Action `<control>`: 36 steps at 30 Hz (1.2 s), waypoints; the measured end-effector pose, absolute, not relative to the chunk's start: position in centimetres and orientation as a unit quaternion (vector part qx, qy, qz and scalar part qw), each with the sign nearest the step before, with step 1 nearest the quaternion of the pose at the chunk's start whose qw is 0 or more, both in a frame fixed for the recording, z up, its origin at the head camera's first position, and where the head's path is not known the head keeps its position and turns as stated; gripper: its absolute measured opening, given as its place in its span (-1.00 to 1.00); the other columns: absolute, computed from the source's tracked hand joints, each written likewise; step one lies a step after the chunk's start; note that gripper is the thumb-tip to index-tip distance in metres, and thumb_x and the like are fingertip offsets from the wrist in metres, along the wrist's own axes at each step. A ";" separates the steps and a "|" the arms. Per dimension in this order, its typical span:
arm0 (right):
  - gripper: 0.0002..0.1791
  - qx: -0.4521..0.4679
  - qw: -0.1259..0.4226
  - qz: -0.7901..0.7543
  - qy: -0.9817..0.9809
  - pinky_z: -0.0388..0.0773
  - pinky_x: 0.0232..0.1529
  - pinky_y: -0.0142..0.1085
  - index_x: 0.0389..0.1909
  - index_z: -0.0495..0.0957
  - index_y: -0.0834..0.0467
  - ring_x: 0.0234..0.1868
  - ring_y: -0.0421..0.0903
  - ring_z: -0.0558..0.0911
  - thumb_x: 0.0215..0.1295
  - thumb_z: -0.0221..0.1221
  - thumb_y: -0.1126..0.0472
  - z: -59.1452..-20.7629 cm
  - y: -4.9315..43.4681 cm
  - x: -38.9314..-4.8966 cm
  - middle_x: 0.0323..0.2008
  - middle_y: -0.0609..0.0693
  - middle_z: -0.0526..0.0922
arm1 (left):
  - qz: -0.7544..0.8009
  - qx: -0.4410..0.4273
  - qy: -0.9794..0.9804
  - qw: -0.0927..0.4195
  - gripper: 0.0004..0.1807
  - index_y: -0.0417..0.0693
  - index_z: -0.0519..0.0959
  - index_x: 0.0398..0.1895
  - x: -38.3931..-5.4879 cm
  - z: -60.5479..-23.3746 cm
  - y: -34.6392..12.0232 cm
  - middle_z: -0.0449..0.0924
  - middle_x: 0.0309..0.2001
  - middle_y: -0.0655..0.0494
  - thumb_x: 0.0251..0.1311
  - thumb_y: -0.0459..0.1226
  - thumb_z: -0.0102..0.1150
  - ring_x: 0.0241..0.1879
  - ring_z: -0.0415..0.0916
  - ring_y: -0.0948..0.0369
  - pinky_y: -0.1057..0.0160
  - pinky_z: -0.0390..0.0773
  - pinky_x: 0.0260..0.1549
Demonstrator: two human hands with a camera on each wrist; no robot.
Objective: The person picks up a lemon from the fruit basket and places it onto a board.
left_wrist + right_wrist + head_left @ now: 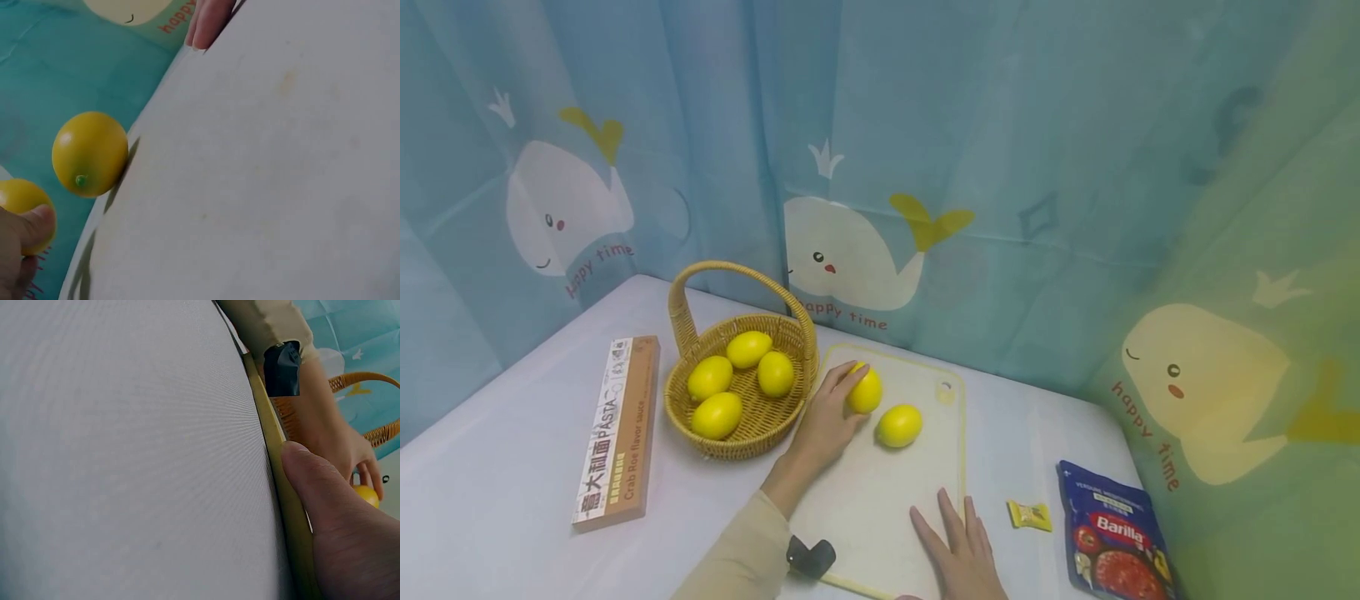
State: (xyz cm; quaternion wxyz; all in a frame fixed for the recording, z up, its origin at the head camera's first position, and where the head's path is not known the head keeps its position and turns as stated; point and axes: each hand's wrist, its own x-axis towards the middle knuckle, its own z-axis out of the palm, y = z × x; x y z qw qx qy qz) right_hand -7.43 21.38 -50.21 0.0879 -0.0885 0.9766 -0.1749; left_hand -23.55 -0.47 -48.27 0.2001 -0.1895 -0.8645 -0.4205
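Note:
My left hand [826,425] grips a yellow lemon [867,390] over the far left part of the white cutting board [865,508]. In the left wrist view, the thumb presses on the side of this lemon [44,203]. Just right of it, a second lemon [900,426] lies loose on the board, its green stem end [80,180] showing in the left wrist view. My right hand [961,554] rests at the board's near right with its fingers straight and spread. In the right wrist view its thumb [319,481] lies along the board's yellow-green edge [270,434].
A wicker basket [737,448] with a tall handle holds several lemons, left of the board. Further left lies a pasta box [617,433]. To the right are a small yellow packet [1030,516] and a blue Barilla pouch [1116,533]. A whale-print curtain [1022,275] hangs behind the table.

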 end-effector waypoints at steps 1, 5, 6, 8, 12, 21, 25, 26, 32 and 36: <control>0.09 -0.087 0.088 -0.175 0.977 -0.16 0.33 0.41 0.39 0.22 -0.16 0.43 0.44 -0.18 -0.19 0.11 -0.60 -50.3 21.4 -7.4 0.48 0.19 -0.04 | -0.422 -0.188 -0.865 0.194 -0.15 0.16 0.32 0.35 -23.6 -48.4 -0.5 0.27 0.35 0.09 -0.08 -0.38 0.42 0.30 0.33 0.08 0.15 0.35 0.30; 0.09 -0.082 0.086 -0.176 0.977 -0.17 0.34 0.38 0.39 0.22 -0.16 0.44 0.43 -0.18 -0.21 0.10 -0.61 -50.3 21.5 -7.4 0.49 0.19 -0.04 | -0.436 -0.188 -0.862 0.176 -0.16 0.17 0.32 0.35 -23.7 -48.9 -0.6 0.27 0.36 0.07 -0.07 -0.38 0.41 0.32 0.30 0.09 0.15 0.32 0.32; 0.09 -0.082 0.086 -0.176 0.977 -0.17 0.34 0.38 0.39 0.22 -0.16 0.44 0.43 -0.18 -0.21 0.10 -0.61 -50.3 21.5 -7.4 0.49 0.19 -0.04 | -0.438 -0.188 -0.862 0.171 -0.16 0.18 0.32 0.35 -23.8 -49.0 -0.6 0.27 0.36 0.07 -0.07 -0.38 0.41 0.32 0.30 0.09 0.15 0.31 0.32; 0.09 -0.083 0.083 -0.177 0.977 -0.17 0.34 0.39 0.39 0.22 -0.16 0.43 0.43 -0.18 -0.21 0.11 -0.61 -50.3 21.5 -7.4 0.48 0.19 -0.04 | -0.447 -0.184 -0.860 0.162 -0.16 0.21 0.33 0.35 -23.9 -49.2 -0.7 0.27 0.36 0.11 -0.07 -0.38 0.42 0.33 0.29 0.09 0.13 0.29 0.33; 0.08 -0.087 0.075 -0.176 0.978 -0.13 0.33 0.40 0.39 0.22 -0.15 0.43 0.44 -0.17 -0.19 0.12 -0.59 -50.1 21.5 -7.3 0.48 0.20 -0.02 | -0.464 -0.178 -0.856 0.144 -0.16 0.22 0.34 0.33 -24.1 -49.6 -0.9 0.28 0.36 0.17 -0.09 -0.37 0.43 0.34 0.27 0.11 0.11 0.24 0.37; 0.08 -0.088 0.077 -0.170 0.979 -0.12 0.33 0.39 0.40 0.20 -0.14 0.43 0.43 -0.17 -0.17 0.12 -0.58 -50.3 21.6 -7.3 0.48 0.20 -0.03 | -0.485 -0.179 -0.846 0.128 -0.17 0.16 0.35 0.33 -24.4 -50.1 -1.1 0.28 0.37 0.15 -0.11 -0.39 0.44 0.37 0.23 0.13 0.13 0.18 0.40; 0.08 -0.085 0.075 -0.167 0.979 -0.13 0.34 0.39 0.40 0.20 -0.14 0.44 0.42 -0.16 -0.18 0.11 -0.59 -50.3 21.5 -7.3 0.48 0.20 -0.02 | -0.482 -0.178 -0.849 0.124 -0.18 0.17 0.35 0.32 -24.4 -50.1 -1.1 0.28 0.38 0.17 -0.09 -0.36 0.43 0.38 0.22 0.16 0.16 0.19 0.39; 0.08 -0.085 0.075 -0.167 0.979 -0.13 0.34 0.39 0.40 0.20 -0.15 0.44 0.42 -0.16 -0.18 0.10 -0.59 -50.3 21.5 -7.2 0.48 0.19 -0.02 | -0.483 -0.177 -0.849 0.123 -0.18 0.17 0.35 0.32 -24.4 -50.1 -1.1 0.28 0.38 0.17 -0.09 -0.36 0.43 0.38 0.22 0.17 0.17 0.19 0.39; 0.07 -0.089 0.069 -0.177 0.978 -0.15 0.34 0.39 0.39 0.22 -0.19 0.43 0.43 -0.14 -0.20 0.12 -0.60 -50.2 21.4 -7.1 0.48 0.18 -0.01 | -0.488 -0.182 -0.845 0.119 -0.18 0.15 0.35 0.32 -24.2 -50.2 -1.3 0.28 0.38 0.06 -0.10 -0.36 0.44 0.38 0.22 0.13 0.12 0.21 0.38; 0.06 -0.086 0.075 -0.181 0.977 -0.16 0.33 0.40 0.38 0.23 -0.18 0.43 0.43 -0.16 -0.19 0.11 -0.59 -50.2 21.4 -7.0 0.48 0.18 -0.01 | -0.490 -0.183 -0.845 0.113 -0.17 0.15 0.34 0.33 -24.1 -50.4 -1.4 0.27 0.39 0.03 -0.09 -0.34 0.44 0.37 0.23 0.12 0.11 0.25 0.35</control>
